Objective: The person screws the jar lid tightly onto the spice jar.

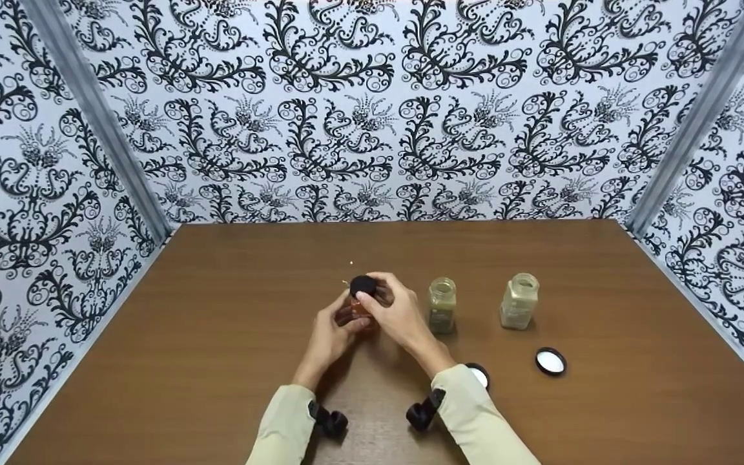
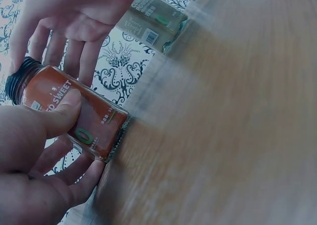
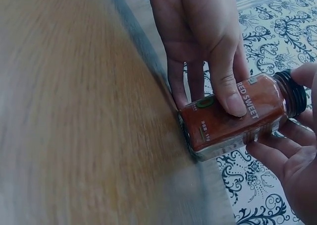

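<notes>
My left hand (image 1: pixel 331 334) grips a spice jar (image 2: pixel 91 108) of red-orange powder around its glass body, thumb across the label, which reads "RED SWEET" (image 3: pixel 247 101). Black and ridged, the jar's lid (image 1: pixel 363 285) is on its neck. My right hand (image 1: pixel 403 316) holds that lid between thumb and fingers. In both wrist views the jar's base is at the table surface. To the right stand two glass jars without lids: one with greenish-brown contents (image 1: pixel 442 316), the other with paler contents (image 1: pixel 518 307).
A black lid with a white inside (image 1: pixel 551 361) lies on the brown table (image 1: pixel 230 284) at the right. Another such lid (image 1: pixel 477 376) is partly covered by my right sleeve. Patterned walls (image 1: pixel 372 129) enclose the back and sides.
</notes>
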The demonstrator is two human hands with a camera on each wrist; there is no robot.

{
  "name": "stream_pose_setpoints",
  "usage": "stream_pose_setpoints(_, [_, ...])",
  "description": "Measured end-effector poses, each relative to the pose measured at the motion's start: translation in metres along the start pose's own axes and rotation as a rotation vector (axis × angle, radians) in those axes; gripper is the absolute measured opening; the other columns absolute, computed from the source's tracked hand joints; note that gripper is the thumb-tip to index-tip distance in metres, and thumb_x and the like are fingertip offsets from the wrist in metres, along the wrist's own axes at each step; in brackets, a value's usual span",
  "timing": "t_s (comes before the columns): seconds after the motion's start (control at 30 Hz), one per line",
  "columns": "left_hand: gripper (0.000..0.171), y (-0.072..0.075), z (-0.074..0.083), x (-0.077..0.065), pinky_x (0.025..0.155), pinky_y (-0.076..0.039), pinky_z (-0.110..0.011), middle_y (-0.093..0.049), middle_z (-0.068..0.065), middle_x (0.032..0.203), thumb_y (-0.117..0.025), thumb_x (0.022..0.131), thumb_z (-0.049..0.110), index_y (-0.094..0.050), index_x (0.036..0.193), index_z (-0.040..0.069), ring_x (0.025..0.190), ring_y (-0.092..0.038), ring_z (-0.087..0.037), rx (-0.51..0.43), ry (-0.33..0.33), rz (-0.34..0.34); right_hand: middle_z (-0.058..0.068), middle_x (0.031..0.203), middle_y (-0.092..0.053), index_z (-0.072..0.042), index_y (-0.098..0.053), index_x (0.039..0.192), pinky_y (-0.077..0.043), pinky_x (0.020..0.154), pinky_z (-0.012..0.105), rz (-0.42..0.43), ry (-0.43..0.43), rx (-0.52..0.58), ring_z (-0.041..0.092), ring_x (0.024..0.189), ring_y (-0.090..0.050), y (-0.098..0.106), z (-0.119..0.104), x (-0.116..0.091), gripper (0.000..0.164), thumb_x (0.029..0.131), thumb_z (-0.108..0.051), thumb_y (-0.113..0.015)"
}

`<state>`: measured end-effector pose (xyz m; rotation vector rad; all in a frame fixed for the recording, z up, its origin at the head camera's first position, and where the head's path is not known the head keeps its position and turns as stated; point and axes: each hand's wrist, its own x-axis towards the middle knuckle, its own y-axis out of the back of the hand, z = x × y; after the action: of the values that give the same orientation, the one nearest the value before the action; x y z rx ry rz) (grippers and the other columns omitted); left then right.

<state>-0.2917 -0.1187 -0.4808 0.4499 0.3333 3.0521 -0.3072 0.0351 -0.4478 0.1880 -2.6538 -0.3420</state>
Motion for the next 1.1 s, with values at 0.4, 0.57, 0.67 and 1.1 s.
stream_pose_setpoints(0.4, [0.067, 0.0005, 0.0008, -0.0005, 0.084, -0.055, -0.020, -0.065, -0.033, 0.125, -0.073, 0.088, 0.002, -0.041, 0.146, -0.010, 0.115, -0.066, -0.041, -0.004, 0.005, 0.003, 0.017, 0.128, -0.069, -0.010, -0.059, 0.134, -0.053, 0.103, 0.036, -0.012, -0.021, -0.021, 0.027, 0.120, -0.067, 0.0003, -0.0006, 0.0001, 0.044, 0.095, -0.025, -0.070])
stream_pose_setpoints(0.57, [0.067, 0.0008, -0.0010, -0.0001, 0.085, -0.055, -0.021, -0.064, -0.032, 0.126, -0.073, 0.088, 0.002, -0.041, 0.146, -0.010, 0.115, -0.066, -0.041, -0.003, -0.007, -0.002, 0.019, 0.122, -0.071, -0.007, -0.061, 0.125, -0.055, 0.099, 0.035, -0.002, -0.015, 0.020, 0.029, 0.117, -0.068, -0.0015, -0.0006, 0.0000, 0.037, 0.094, -0.024, -0.071])
stream_pose_setpoints(0.67, [0.067, 0.0011, -0.0015, -0.0003, 0.088, -0.057, -0.027, -0.064, -0.033, 0.126, -0.072, 0.089, 0.003, -0.040, 0.146, -0.011, 0.115, -0.066, -0.042, 0.021, -0.023, -0.007, 0.020, 0.122, -0.070, -0.005, -0.059, 0.125, -0.054, 0.101, 0.035, -0.003, -0.022, 0.051, 0.030, 0.118, -0.067, -0.0021, -0.0005, -0.0001, 0.040, 0.093, -0.024, -0.073])
stream_pose_setpoints(1.1, [0.064, 0.0004, -0.0016, 0.0007, 0.093, -0.058, -0.037, -0.064, -0.032, 0.125, -0.072, 0.088, 0.002, -0.044, 0.145, -0.010, 0.115, -0.067, -0.041, 0.039, -0.025, 0.006, 0.018, 0.119, -0.072, -0.009, -0.062, 0.124, -0.055, 0.099, 0.041, 0.015, -0.025, -0.024, 0.030, 0.114, -0.069, -0.0013, -0.0007, 0.0001, 0.037, 0.093, -0.026, -0.072])
